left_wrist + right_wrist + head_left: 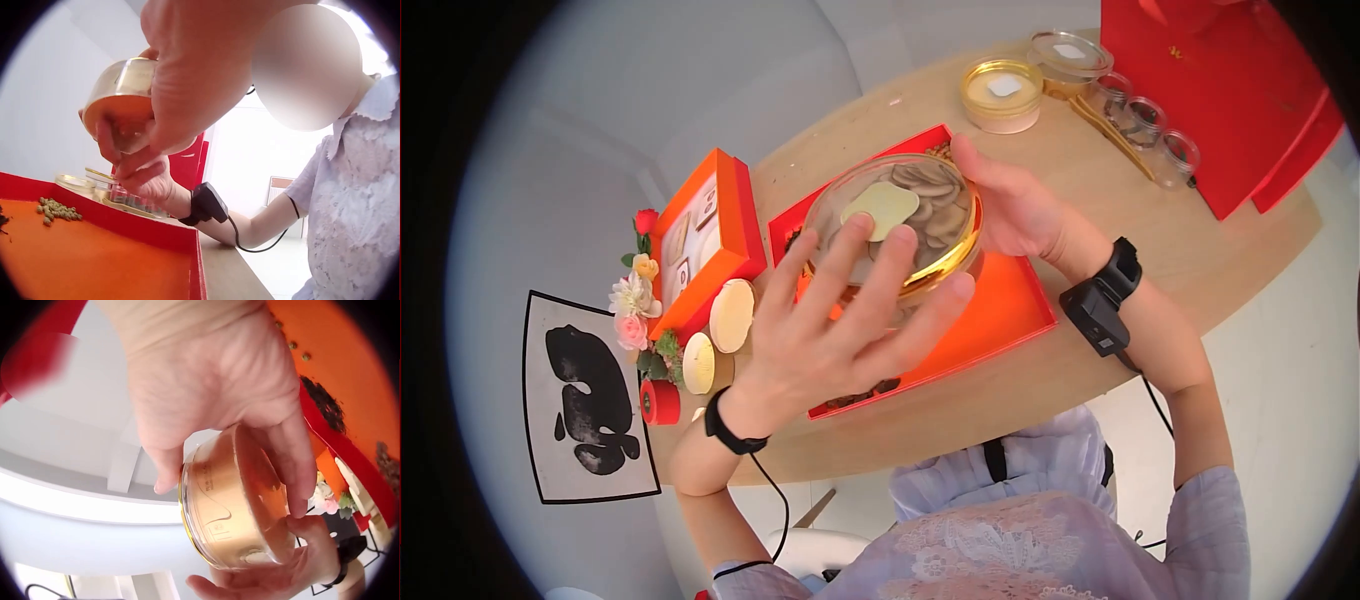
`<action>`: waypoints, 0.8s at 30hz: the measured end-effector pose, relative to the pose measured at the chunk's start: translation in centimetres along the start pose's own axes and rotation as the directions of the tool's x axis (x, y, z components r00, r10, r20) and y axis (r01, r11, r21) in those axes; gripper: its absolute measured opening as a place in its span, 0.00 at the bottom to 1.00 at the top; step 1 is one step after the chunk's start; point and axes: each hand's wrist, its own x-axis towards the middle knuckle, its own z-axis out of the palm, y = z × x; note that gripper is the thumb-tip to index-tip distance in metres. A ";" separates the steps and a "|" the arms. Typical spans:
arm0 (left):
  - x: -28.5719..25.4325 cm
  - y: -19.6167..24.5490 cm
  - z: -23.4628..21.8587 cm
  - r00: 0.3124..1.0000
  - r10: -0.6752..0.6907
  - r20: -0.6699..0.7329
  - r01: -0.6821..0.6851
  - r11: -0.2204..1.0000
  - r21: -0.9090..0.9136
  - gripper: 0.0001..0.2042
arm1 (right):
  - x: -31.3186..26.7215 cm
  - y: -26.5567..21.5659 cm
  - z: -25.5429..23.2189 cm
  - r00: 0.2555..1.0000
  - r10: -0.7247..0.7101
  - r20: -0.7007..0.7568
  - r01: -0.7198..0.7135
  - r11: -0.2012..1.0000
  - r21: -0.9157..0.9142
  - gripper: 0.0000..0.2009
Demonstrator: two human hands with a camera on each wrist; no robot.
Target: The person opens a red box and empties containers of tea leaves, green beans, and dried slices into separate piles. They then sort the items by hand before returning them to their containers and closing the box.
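Note:
A round clear jar (945,225) with a gold-rimmed lid and a cream label (881,210) is held above a red tray with an orange floor. Grey-brown dried slices show through its lid. My left hand (830,320) grips it, fingers spread across the lid and thumb underneath. My right hand (1025,215) holds the opposite side, thumb at the rim. In the right wrist view, the right hand's fingers (294,462) reach under the jar's base, and lettering shows on its side. The left wrist view shows the jar (119,94) tilted, partly hidden behind the left hand.
Under the jar, the tray (1000,340) holds greenish pellets (59,211) and dark loose bits. An orange box (745,215), flowers (635,295) and round-topped containers stand left. Back right are a gold-lidded jar (1000,95), small glass jars, wooden tongs (1112,135) and a red bag (1220,100).

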 end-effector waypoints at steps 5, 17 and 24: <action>0.6 0.7 -0.5 0.961 -0.208 0.184 0.221 0.974 -0.049 0.30 | 0.5 0.0 -2.7 0.947 0.063 0.316 -0.110 0.985 0.134 0.26; 2.3 -3.5 0.9 0.597 -0.274 0.754 0.786 0.387 -0.482 0.57 | 0.8 0.2 -1.5 0.985 0.088 0.150 -0.052 0.972 -0.231 0.36; 1.2 -4.0 2.5 0.616 -0.258 0.745 0.788 0.197 -0.583 0.56 | 1.2 0.3 -2.6 0.970 0.155 0.189 -0.102 0.960 -0.262 0.39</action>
